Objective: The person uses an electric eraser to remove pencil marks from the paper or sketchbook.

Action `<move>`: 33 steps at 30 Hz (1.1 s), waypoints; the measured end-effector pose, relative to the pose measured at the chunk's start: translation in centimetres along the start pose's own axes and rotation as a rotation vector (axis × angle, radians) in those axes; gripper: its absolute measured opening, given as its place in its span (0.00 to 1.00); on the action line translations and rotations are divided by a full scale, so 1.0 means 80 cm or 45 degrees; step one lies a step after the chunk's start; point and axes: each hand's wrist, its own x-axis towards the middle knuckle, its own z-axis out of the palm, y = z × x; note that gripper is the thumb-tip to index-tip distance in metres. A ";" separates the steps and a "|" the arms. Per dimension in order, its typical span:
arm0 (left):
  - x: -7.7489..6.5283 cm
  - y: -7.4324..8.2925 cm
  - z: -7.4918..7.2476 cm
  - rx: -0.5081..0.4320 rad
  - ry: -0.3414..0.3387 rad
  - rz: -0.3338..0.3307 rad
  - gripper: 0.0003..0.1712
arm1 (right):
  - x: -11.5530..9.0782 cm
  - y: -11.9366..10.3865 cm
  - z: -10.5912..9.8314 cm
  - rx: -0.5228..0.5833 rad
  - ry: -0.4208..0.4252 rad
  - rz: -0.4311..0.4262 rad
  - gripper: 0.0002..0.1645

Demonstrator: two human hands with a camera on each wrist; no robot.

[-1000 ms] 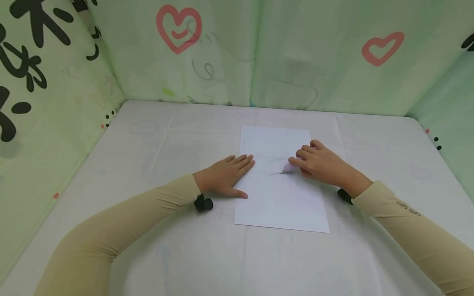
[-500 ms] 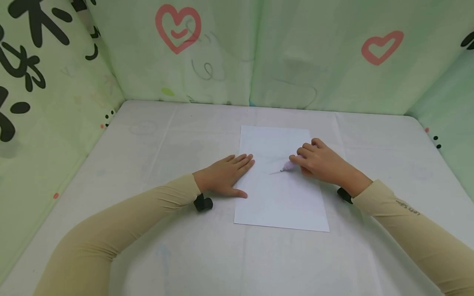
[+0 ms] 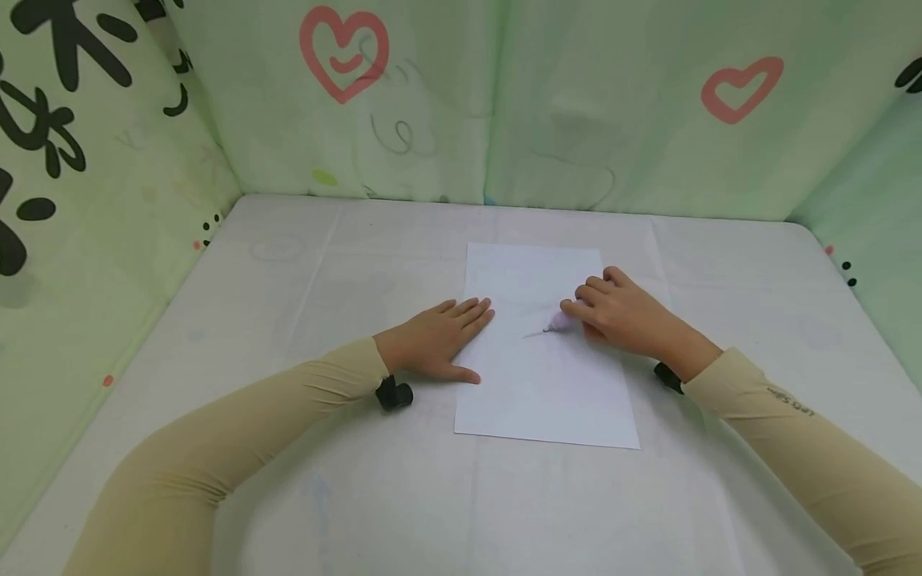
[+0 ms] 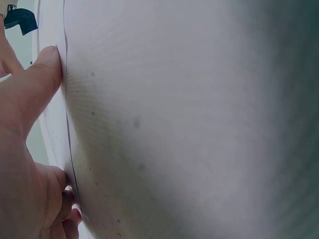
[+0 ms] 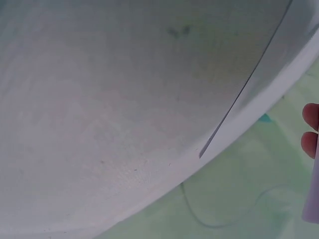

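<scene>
My left hand lies flat with spread fingers over the left edge of a white sheet of paper. In the left wrist view, its thumb rests at the sheet's edge. My right hand grips a thick lilac pen-like tool whose small dark tip points left, right at the paper. A short thin line stretches left from that tip. Most of the tool's body is hidden by the fingers. In the right wrist view, two fingertips and the tool's lilac body show at the right edge.
The paper lies on a table with a white cover. Pale green curtains with red hearts and dark lettering, such as the back curtain, enclose the table's back and sides. A black wrist camera sits under the left wrist.
The tool's tip has shifted slightly up the sheet with the right hand, and the thin line beside it looks straighter. My left hand stays in place on the paper.
</scene>
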 end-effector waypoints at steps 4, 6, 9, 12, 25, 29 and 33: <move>0.000 0.000 -0.001 -0.002 0.008 0.005 0.56 | 0.001 0.000 0.000 -0.001 0.008 -0.001 0.20; 0.000 0.000 0.000 -0.002 0.009 0.007 0.56 | 0.001 0.000 0.001 -0.001 0.004 0.000 0.21; -0.001 0.000 0.000 -0.007 0.006 0.007 0.56 | 0.000 0.000 0.001 0.012 -0.007 0.003 0.20; 0.000 0.000 0.000 -0.009 0.003 0.005 0.56 | -0.001 -0.001 0.001 0.031 -0.009 -0.006 0.21; 0.000 0.001 0.000 -0.010 0.002 0.002 0.56 | 0.000 -0.003 0.000 -0.002 -0.007 0.021 0.21; -0.001 0.001 -0.001 0.001 0.005 0.003 0.56 | 0.000 -0.002 0.000 0.002 -0.002 0.010 0.21; -0.001 0.001 -0.001 -0.001 0.008 0.004 0.56 | -0.001 -0.002 0.000 -0.011 -0.005 0.007 0.22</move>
